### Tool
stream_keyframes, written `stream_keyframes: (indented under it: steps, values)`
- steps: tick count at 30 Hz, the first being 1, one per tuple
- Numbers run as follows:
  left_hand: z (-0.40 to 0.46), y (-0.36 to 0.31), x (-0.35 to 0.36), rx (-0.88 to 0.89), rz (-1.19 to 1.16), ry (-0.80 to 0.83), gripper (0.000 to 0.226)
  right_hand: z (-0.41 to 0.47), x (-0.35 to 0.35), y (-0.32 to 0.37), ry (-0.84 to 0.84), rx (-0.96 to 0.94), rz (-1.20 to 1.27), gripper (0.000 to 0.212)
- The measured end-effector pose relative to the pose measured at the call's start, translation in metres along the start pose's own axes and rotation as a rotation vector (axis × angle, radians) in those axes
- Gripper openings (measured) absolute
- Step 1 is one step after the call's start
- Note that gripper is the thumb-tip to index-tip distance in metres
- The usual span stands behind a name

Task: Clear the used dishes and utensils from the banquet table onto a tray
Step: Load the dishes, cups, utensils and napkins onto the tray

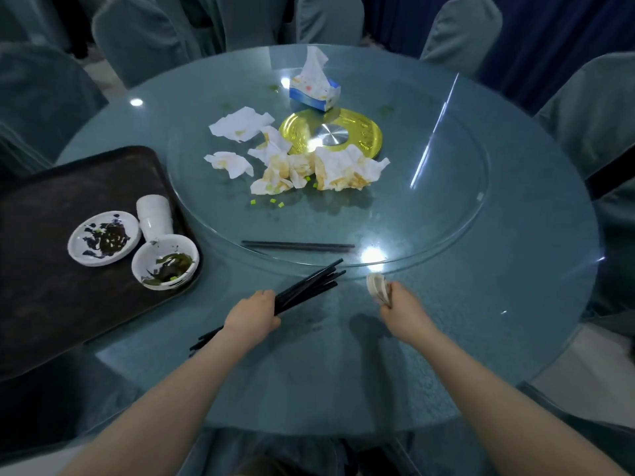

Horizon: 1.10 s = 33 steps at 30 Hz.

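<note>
My left hand (254, 312) grips a bundle of several black chopsticks (309, 285), tips pointing up and right just above the table. My right hand (400, 304) holds a small stack of white spoons or small dishes (378, 286); which of the two I cannot tell. One more pair of black chopsticks (299, 246) lies on the glass turntable (429, 207) near its front rim. At the left, a dark tray (51, 304) carries a soiled white plate (103, 238), a soiled white bowl (165, 266) and stacked white cups (154, 216).
Crumpled stained napkins (292, 163) and green food bits lie mid-turntable beside a gold hub (364, 135). A tissue box (314, 91) stands behind it. Covered chairs (460, 32) ring the round glass-topped table (515, 321).
</note>
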<state>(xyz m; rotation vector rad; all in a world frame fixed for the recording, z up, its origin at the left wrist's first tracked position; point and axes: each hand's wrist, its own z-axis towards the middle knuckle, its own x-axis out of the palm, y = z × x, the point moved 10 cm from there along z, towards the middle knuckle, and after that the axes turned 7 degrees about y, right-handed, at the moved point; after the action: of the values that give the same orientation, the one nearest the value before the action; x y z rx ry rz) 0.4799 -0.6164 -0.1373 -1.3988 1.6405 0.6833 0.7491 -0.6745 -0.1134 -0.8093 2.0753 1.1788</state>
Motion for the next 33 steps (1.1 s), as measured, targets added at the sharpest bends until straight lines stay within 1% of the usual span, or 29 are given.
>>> stream_keyframes:
  steps: [3, 8, 11, 13, 16, 20, 25, 30, 33]
  values:
    - [-0.014, 0.026, -0.018, -0.067, -0.111, -0.057, 0.021, 0.007, 0.001, 0.030, 0.018, -0.067, -0.011, 0.028]
    - [-0.038, 0.088, -0.058, -0.156, -0.244, -0.208, 0.021, 0.023, 0.016, 0.096, 0.063, -0.169, -0.033, 0.028]
    - [-0.053, 0.136, -0.075, -0.238, -0.347, -0.305, 0.022, 0.032, 0.032, 0.141, 0.095, -0.234, -0.075, 0.026]
    - [-0.063, 0.170, -0.084, -0.310, -0.375, -0.373, 0.021, 0.037, 0.045, 0.172, 0.127, -0.275, -0.079, 0.025]
    - [-0.075, 0.221, -0.089, -0.408, -0.445, -0.425, 0.022, 0.045, 0.067, 0.216, 0.166, -0.311, -0.084, 0.024]
    - [-0.084, 0.289, -0.079, -0.544, -0.598, -0.425, 0.019, 0.055, 0.102, 0.277, 0.213, -0.348, -0.128, 0.030]
    - [-0.076, 0.357, -0.057, -0.627, -0.744, -0.375, 0.017, 0.063, 0.143, 0.345, 0.238, -0.429, -0.176, 0.033]
    - [-0.058, 0.411, -0.037, -0.719, -0.872, -0.297, 0.027, 0.070, 0.173, 0.389, 0.265, -0.475, -0.238, 0.034]
    - [-0.048, 0.436, -0.031, -0.788, -0.907, -0.269, 0.027, 0.077, 0.183, 0.404, 0.268, -0.497, -0.289, 0.033]
